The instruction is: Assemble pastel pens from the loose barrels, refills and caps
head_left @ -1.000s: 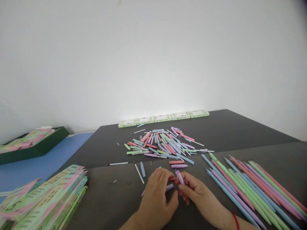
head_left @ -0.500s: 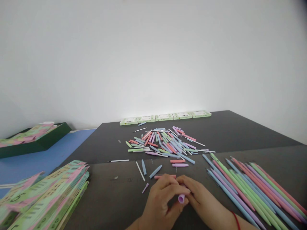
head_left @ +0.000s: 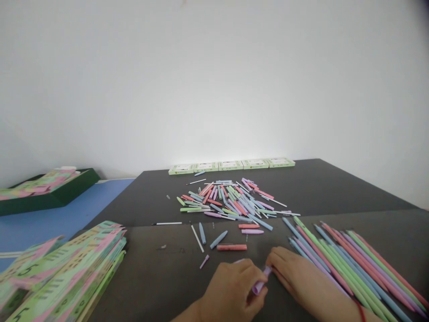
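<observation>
Low in the middle, my left hand [head_left: 234, 288] is closed around a purple pen barrel [head_left: 258, 287], its hollow end facing me. My right hand [head_left: 295, 277], a red cord at its wrist, is closed at the barrel's far end; its fingertips are partly hidden. A bit of another purple piece [head_left: 238, 260] peeks out behind my left hand. Just beyond lie a red pen barrel [head_left: 232, 247], a small purple plug-like piece [head_left: 204, 261], two blue pen parts [head_left: 219, 239] and a white refill [head_left: 197, 238].
Pen parts and refills form a loose pile [head_left: 231, 199] mid-table. Long pens [head_left: 348, 264] lie in rows at the right. Printed green-pink packets [head_left: 77, 273] are stacked at the left, near a dark green box [head_left: 60, 197]. Flat boxes [head_left: 231, 165] line the back edge by the wall.
My hands have moved apart a little, the right one shifting right. The purple barrel now shows between them, and the red barrel beyond is uncovered.
</observation>
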Available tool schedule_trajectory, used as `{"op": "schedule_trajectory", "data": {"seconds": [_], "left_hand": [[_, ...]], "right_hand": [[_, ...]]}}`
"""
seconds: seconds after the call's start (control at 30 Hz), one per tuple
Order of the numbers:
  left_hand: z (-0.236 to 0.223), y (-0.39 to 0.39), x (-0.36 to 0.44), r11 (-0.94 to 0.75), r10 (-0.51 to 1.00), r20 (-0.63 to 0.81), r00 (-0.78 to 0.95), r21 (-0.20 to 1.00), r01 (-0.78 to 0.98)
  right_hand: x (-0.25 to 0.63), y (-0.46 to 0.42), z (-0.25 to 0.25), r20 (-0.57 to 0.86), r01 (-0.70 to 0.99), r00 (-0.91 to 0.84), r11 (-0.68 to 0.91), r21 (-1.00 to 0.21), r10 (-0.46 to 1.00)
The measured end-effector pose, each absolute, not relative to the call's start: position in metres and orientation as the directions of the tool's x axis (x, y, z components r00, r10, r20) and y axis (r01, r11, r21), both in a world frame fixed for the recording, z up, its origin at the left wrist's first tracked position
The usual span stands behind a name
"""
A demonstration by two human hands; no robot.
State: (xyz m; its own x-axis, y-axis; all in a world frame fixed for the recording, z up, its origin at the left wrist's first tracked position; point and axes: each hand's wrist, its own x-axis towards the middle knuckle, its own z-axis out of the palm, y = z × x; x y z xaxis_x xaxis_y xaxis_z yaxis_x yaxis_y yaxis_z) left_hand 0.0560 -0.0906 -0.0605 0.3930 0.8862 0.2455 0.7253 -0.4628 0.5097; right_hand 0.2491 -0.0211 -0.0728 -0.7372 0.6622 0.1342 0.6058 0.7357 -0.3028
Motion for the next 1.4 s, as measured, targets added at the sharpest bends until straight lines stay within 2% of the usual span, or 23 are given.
{"op": "schedule_trajectory", "data": {"seconds": [0.07,0.17,0.27,0.37,0.4,0.47,0.5,0.67,0.87,1.0,1.13,1.23,1.27,1.3,1.33,1.37,1.4], "left_hand": [[-0.064,-0.09,0.058,-0.461,0.885,0.143,0.443,0.395,0.794],[-0.064,-0.089,0.061,-0.411,0.906,0.019,0.422,0.271,0.87],[-0.06,-0.088,0.061,-0.377,0.921,-0.014,0.389,0.222,0.899],[-0.057,-0.086,0.06,-0.35,0.931,-0.026,0.364,0.225,0.909],[-0.057,-0.085,0.059,-0.34,0.933,-0.04,0.357,0.226,0.913],[-0.058,-0.083,0.058,-0.326,0.935,-0.072,0.348,0.218,0.92],[-0.059,-0.082,0.058,-0.323,0.934,-0.083,0.347,0.213,0.922],[-0.059,-0.081,0.056,-0.301,0.939,-0.101,0.329,0.224,0.927],[-0.028,-0.078,0.039,-0.141,0.98,-0.07,0.187,0.422,0.896],[-0.006,-0.068,0.012,-0.05,0.995,-0.055,0.078,0.399,0.916],[0.004,-0.063,-0.002,-0.005,1.0,-0.026,0.016,0.39,0.921],[0.008,-0.063,0.002,-0.004,1.0,-0.012,0.012,0.51,0.86],[0.008,-0.064,0.005,-0.012,1.0,-0.008,0.021,0.584,0.812],[0.009,-0.065,0.009,-0.019,0.999,-0.011,0.036,0.667,0.745],[0.008,-0.067,0.014,-0.022,0.998,-0.02,0.055,0.746,0.665],[0.008,-0.068,0.018,-0.019,0.996,-0.035,0.083,0.816,0.578],[0.006,-0.069,0.021,-0.012,0.991,-0.054,0.121,0.87,0.492]], "right_hand": [[0.258,-0.021,-0.084,0.179,0.612,-0.743,0.763,-0.209,0.645],[0.266,-0.023,-0.093,0.201,0.595,-0.773,0.797,-0.099,0.602],[0.265,-0.025,-0.08,0.166,0.602,-0.776,0.793,-0.091,0.608],[0.258,-0.014,-0.051,0.053,0.658,-0.741,0.739,-0.145,0.67],[0.255,-0.005,-0.041,0.029,0.686,-0.72,0.718,-0.119,0.693],[0.251,0.019,-0.024,-0.012,0.77,-0.637,0.637,0.034,0.771],[0.25,0.033,-0.019,-0.01,0.802,-0.594,0.593,0.074,0.805],[0.245,0.089,-0.02,-0.034,0.859,-0.483,0.482,0.173,0.875],[0.236,0.108,-0.037,-0.104,0.864,-0.45,0.462,0.2,0.887],[0.238,0.108,-0.033,-0.066,0.881,-0.438,0.443,0.166,0.897],[0.24,0.094,-0.011,0.038,0.89,-0.456,0.453,0.058,0.889],[0.235,0.07,0.008,0.069,0.852,-0.512,0.516,-0.09,0.856],[0.231,0.06,0.012,0.052,0.818,-0.547,0.547,-0.181,0.835],[0.226,0.05,0.014,0.027,0.759,-0.591,0.567,-0.319,0.806],[0.22,0.04,0.015,-0.013,0.638,-0.634,0.514,-0.574,0.773],[0.214,0.03,0.013,-0.052,0.491,-0.663,0.381,-0.783,0.747],[0.208,0.021,0.01,-0.085,0.349,-0.686,0.223,-0.91,0.722]]}}
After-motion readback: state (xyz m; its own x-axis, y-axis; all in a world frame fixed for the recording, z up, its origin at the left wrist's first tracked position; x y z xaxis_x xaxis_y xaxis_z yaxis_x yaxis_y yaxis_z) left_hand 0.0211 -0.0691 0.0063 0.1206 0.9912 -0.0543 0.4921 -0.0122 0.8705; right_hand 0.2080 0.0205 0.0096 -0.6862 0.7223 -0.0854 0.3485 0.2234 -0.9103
